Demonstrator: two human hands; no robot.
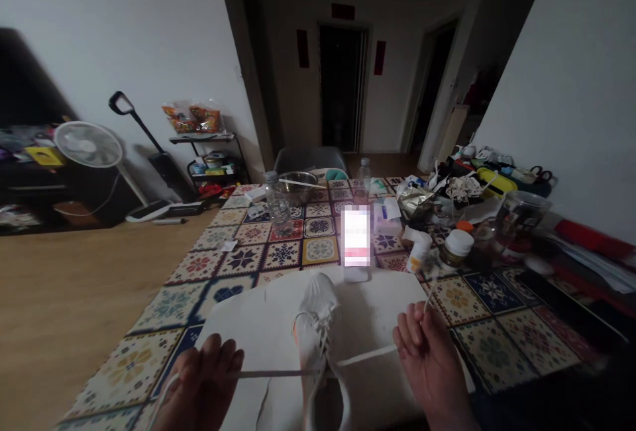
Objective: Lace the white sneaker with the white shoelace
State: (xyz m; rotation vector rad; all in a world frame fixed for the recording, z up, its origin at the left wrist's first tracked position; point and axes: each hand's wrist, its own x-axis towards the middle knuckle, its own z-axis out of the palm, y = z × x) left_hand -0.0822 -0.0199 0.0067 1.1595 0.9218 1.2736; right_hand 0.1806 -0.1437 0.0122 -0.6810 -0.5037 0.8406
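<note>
A white lace-up sneaker point(317, 305) rests on a white sheet point(248, 325), its toe pointing away from me and its opening toward me. The lace is crossed over the tongue, and its two ends run out sideways. My left hand point(201, 378) is closed around the left lace point(273, 373), which is stretched nearly level. On the other side, my right hand point(430, 351) grips the right lace point(368, 355), with a loose tip sticking up above the fingers. Neither hand touches the shoe itself.
Beyond the shoe stands a phone point(356, 239) with a blurred screen. A plastic bottle point(279, 202) and a metal bowl point(298, 186) sit farther back. At right are a white pill bottle point(419, 252), a white-lidded jar point(456, 247) and a clear jar point(521, 212) on the patterned tablecloth point(199, 298).
</note>
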